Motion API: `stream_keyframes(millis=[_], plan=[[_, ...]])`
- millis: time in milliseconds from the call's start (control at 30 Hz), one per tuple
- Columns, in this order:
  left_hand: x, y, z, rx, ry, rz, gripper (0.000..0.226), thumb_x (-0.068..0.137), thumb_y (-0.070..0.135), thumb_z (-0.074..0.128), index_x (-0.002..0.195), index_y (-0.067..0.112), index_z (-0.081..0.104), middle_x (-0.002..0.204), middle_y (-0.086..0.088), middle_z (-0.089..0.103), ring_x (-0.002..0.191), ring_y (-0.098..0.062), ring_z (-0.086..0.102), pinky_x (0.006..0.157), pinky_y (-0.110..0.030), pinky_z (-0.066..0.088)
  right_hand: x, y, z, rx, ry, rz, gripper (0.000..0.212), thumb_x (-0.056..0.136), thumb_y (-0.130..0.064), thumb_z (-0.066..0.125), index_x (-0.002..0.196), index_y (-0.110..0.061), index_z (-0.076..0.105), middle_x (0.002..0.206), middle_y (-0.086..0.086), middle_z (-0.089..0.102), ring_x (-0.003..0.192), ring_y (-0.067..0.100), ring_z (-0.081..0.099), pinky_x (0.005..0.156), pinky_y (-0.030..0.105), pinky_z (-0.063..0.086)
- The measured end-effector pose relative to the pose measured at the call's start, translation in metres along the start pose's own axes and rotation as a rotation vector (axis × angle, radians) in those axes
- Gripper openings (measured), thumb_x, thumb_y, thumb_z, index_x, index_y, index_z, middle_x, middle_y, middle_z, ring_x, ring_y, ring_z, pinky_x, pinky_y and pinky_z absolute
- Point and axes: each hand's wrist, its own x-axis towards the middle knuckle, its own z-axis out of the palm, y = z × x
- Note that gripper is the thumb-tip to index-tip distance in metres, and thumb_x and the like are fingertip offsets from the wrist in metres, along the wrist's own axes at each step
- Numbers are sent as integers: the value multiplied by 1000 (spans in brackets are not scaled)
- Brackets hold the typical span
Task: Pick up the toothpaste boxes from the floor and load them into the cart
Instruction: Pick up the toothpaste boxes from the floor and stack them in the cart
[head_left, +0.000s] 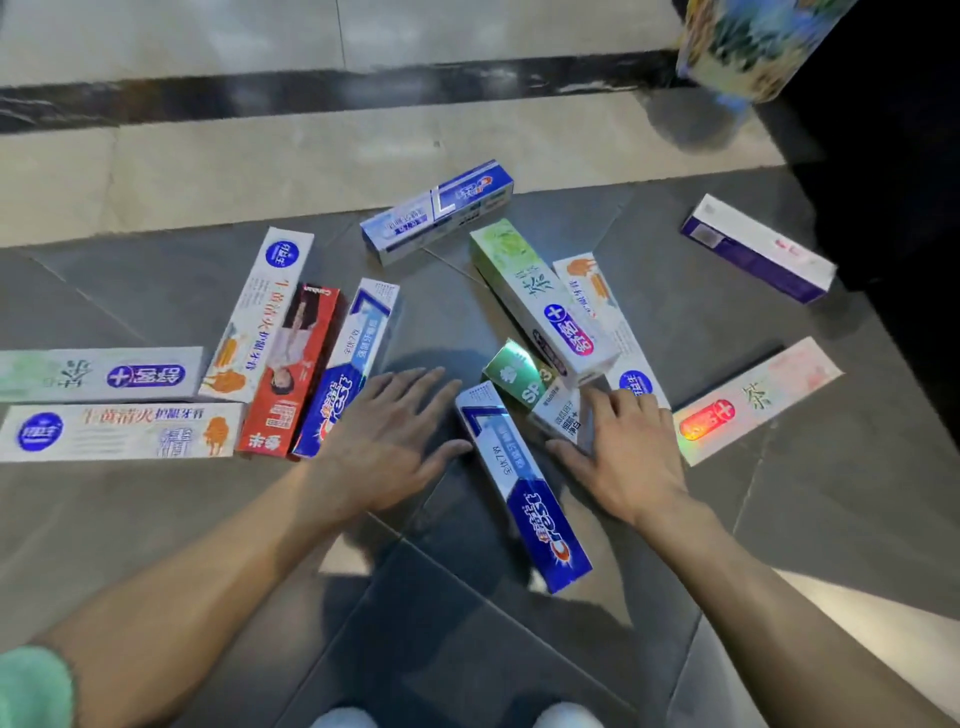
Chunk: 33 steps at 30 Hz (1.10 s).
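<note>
Several toothpaste boxes lie scattered on the dark tiled floor. A blue and white Crest box (524, 483) lies between my two hands. My left hand (387, 441) hovers open, fingers spread, just left of that box, its thumb near the box's upper end. My right hand (623, 452) is open to the box's right, fingers over a green SP box (522, 376). A red box (293, 371) and another Crest box (348, 364) lie left of my left hand. A green tea box (540, 301) lies above my right hand. No cart is in view.
More boxes lie at the far left (104, 374), at the back (436, 210), and at the right, one pink (758, 397) and one purple (758, 247). A patterned object (748, 47) hangs at the top right beside a black surface. Pale tiles run along the back.
</note>
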Motion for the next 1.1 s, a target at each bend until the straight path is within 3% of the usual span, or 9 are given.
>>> stream_keyframes(millis=[233, 333, 400, 467, 567, 733, 867, 967, 1100], plan=[[-9, 8, 0, 3, 50, 126, 82, 96, 73, 9, 154, 19, 32, 158, -9, 39, 145, -26, 37, 119, -46, 30, -2, -18, 3, 176, -92, 93, 71, 87, -71, 51, 130, -14, 53, 126, 10, 52, 112, 29, 53, 91, 40, 47], [-3, 3, 1, 34, 99, 227, 77, 99, 70, 18, 150, 17, 40, 151, -10, 48, 139, -27, 45, 114, -46, 38, -13, -15, -1, 399, -89, 133, 74, 85, -75, 53, 132, -18, 48, 127, 5, 53, 109, 24, 56, 86, 41, 52], [3, 3, 2, 52, 125, 286, 77, 99, 71, 22, 147, 16, 46, 147, -11, 53, 135, -27, 50, 111, -46, 42, -19, -10, -8, 473, -61, 139, 64, 85, -68, 60, 126, -20, 44, 126, 3, 59, 100, 19, 59, 80, 38, 53], [10, 7, 3, 64, 147, 342, 79, 97, 73, 24, 146, 16, 49, 145, -10, 55, 135, -26, 50, 111, -45, 42, -25, -3, -18, 532, -39, 157, 55, 88, -62, 61, 119, -22, 39, 124, 2, 63, 91, 15, 60, 71, 34, 54], [22, 23, 6, 77, 135, 439, 85, 92, 80, 27, 147, 18, 47, 148, -6, 53, 139, -23, 46, 114, -43, 37, -37, 8, -29, 664, 19, 229, 50, 90, -58, 61, 115, -24, 33, 122, 0, 63, 91, 16, 65, 72, 36, 59], [38, 49, 20, 128, 130, 644, 76, 88, 81, 34, 132, 24, 56, 128, -2, 62, 120, -22, 55, 109, -43, 38, -55, 27, -37, 755, 78, 310, 48, 89, -51, 67, 116, -24, 37, 114, -3, 58, 97, 19, 58, 65, 24, 47], [39, 50, 23, 162, 148, 613, 75, 88, 82, 28, 120, 23, 60, 111, -3, 63, 103, -22, 59, 97, -41, 46, -66, 37, -33, 812, 98, 341, 49, 88, -51, 69, 114, -30, 35, 126, 3, 62, 110, 26, 60, 85, 38, 48], [29, 40, 30, 153, 180, 522, 65, 90, 76, 39, 115, 20, 62, 106, -4, 65, 95, -22, 61, 81, -38, 52, -70, 38, -28, 853, 91, 370, 50, 87, -53, 70, 117, -35, 34, 132, 1, 62, 113, 26, 60, 94, 43, 49], [9, 31, 28, 65, 103, 283, 73, 90, 76, 29, 119, 16, 60, 113, -4, 67, 101, -20, 63, 84, -35, 52, -72, 32, -24, 885, 94, 365, 54, 85, -51, 72, 123, -36, 38, 130, -1, 61, 116, 23, 58, 93, 35, 44]])
